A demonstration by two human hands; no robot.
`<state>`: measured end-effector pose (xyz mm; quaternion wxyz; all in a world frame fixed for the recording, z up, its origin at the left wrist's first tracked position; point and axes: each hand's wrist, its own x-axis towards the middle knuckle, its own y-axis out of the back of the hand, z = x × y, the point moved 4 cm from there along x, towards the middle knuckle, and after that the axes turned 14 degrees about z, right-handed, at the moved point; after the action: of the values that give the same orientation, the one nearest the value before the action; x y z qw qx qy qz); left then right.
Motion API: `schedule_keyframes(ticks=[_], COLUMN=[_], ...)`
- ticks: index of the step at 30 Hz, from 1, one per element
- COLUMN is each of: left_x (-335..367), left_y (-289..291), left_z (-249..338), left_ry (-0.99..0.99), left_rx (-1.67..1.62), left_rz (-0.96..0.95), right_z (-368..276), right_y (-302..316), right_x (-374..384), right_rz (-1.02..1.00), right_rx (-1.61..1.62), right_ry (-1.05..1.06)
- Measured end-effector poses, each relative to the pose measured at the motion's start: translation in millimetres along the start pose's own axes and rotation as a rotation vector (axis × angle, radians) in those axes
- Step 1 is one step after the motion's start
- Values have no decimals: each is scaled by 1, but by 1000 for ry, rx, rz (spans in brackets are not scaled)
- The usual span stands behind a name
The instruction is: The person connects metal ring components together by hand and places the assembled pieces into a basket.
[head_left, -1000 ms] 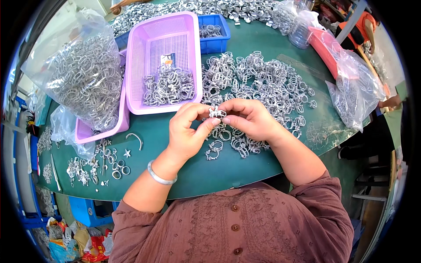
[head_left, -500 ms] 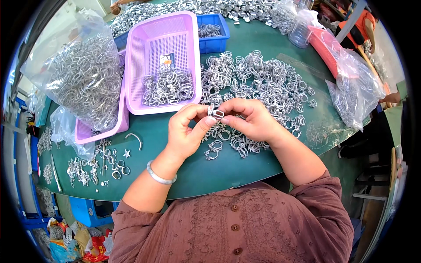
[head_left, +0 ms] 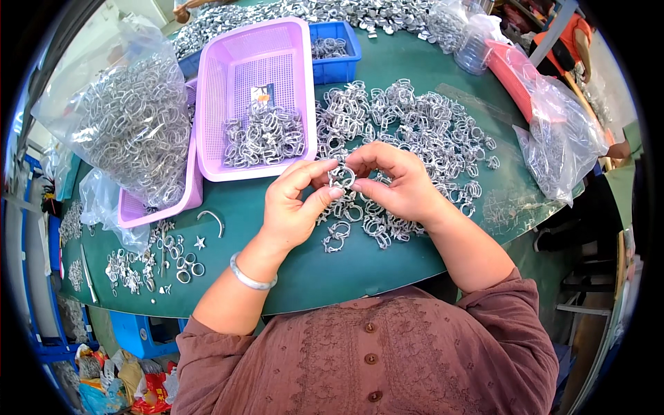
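My left hand (head_left: 294,204) and my right hand (head_left: 395,185) meet over the green table (head_left: 373,259) and both pinch one small silver metal ring clip (head_left: 342,177) between thumbs and fingertips. Right under the hands lies a loose heap of the same silver clips (head_left: 408,128), spreading to the far right. A few clips (head_left: 337,232) lie just below my fingers. My left wrist wears a pale bangle (head_left: 251,277).
A pink basket (head_left: 304,83) with several clips in it stands far left of the hands, on a second pink basket (head_left: 149,211). A clear bag full of clips (head_left: 131,128) sits at the left, a blue bin (head_left: 340,55) behind, another bag (head_left: 557,142) right. Stray clips (head_left: 149,259) lie near left.
Both hands have stayed in the same spot over the heap. The fingers have shifted slightly on the clip, turning it between them.
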<state>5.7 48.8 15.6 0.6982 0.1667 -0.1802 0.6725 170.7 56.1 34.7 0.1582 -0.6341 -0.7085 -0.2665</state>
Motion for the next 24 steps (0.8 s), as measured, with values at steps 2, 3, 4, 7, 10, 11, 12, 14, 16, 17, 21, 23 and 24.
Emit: schedule_keyframes(ticks=[2,3,4,7,10,11,12,14,16,17,21,23,24], left_x=[-1,-2,-2,-3,-3,-3,-3,-3,-3,-3,-3,-3,-4], left_y=[0,-1,-1,-3,-3,-2,-2,-2,-2,-1,-1,0,0], left_z=[-1,-1,-1,-2,-3,-3,-3,-3,-3,-5,-8,-9,-8], left_ry=[23,47,47,135,169,161,153,146,139,169,226,222,218], left_rx=[-43,-87,-88,-209,-250,-244,-238,-241,-244,-252,-286,-281,-275], left_rz=[9,17,17,15,17,18,18,12,5,0,-3,0,5], right_z=[1,2,2,3,3,4,4,3,3,2,1,1,0], right_y=[0,0,0,0,0,0,0,0,1,1,1,1,1], right_x=[0,-1,-1,-1,-1,-1,-1,-1,-1,-1,0,-1,0], right_rz=[-7,-6,-3,2,8,11,11,12,13,14,12,21,21], right_rx=[28,28,37,50,53,52,52,46,45,43,37,31,32], right_ry=[-28,-28,-25,-27,-34,-34,-34,-18,-16,-13,-19,-8,-9])
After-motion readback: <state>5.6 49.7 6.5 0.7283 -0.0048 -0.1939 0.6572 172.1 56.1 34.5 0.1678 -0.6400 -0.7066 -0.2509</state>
